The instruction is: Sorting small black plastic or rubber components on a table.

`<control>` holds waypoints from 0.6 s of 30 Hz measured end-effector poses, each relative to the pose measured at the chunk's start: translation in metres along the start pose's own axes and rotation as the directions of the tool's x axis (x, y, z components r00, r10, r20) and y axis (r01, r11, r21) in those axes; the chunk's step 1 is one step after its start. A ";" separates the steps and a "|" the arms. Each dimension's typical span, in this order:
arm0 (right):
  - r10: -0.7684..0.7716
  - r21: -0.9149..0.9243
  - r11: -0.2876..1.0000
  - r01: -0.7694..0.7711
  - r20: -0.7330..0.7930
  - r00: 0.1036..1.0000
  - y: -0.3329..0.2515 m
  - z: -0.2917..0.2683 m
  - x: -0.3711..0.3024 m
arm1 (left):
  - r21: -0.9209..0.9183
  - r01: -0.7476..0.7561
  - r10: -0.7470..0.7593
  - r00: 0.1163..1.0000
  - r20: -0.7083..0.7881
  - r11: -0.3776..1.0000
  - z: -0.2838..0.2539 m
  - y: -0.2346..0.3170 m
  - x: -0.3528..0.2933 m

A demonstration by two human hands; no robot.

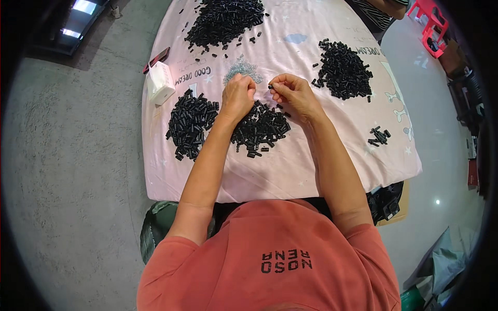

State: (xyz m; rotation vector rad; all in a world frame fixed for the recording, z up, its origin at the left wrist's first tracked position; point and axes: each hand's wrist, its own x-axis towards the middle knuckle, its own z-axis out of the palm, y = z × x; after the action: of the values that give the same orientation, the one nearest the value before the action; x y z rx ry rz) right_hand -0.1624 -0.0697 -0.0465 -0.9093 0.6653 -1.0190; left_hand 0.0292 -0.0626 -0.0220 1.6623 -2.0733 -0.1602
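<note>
We hold our right hand (296, 94) just beyond the near heap of black pieces (262, 129), its thumb and fingertips pinching a small black piece (271, 87) over the pink cloth (290, 171). Our left hand (238, 98) is curled at the near edge of the heap of clear bits (243, 66); its fingertips are turned from view, so we cannot tell whether they grip anything. More black pieces lie in the left heap (188, 127), the right heap (345, 72) and the far heap (223, 23), with a small cluster (379, 136) apart on the right. We judge that the step in hand is picking up parts, perhaps to fit a clear bit to a black piece. If so, the next move calls for a single clear bit in the left fingertips, then both hands brought together, lined up, with a light, steady pinch.
</note>
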 end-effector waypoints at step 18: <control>0.042 -0.011 0.999 -0.041 0.063 0.997 -0.005 0.006 -0.006 | -0.352 0.007 -0.030 0.998 -0.062 0.936 -0.029 0.048 -0.024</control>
State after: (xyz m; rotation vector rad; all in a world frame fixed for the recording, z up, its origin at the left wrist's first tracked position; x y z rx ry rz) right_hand -0.1618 -0.0631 -0.0389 -0.9288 0.6346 -0.9471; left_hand 0.0028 -0.0216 0.0146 1.4468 -1.8501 -0.4495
